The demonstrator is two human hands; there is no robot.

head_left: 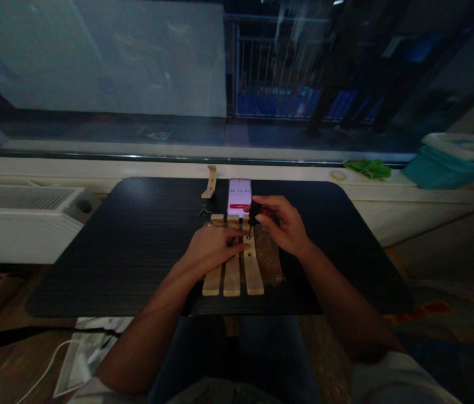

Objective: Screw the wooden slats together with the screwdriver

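Three light wooden slats (pixel 232 280) lie side by side at the middle of the dark table, with a brown board (pixel 271 264) partly under them. My left hand (pixel 211 247) rests across the slats, its fingers reaching the right slat (pixel 254 278) and steadying it. Pinched in my right hand (pixel 285 224) is the black handle of a short screwdriver (pixel 255 213). The shaft points down at a hole in the right slat, where a screw head seems to sit. A second hole shows just below it.
Behind the slats lies a lit phone (pixel 239 195) showing a timer. A curved wooden piece (pixel 210 182) and several screws (pixel 204 211) are left of it. On the sill stand a teal container (pixel 442 165) and a green item (pixel 369 168). A white radiator (pixel 22 219) is at left.
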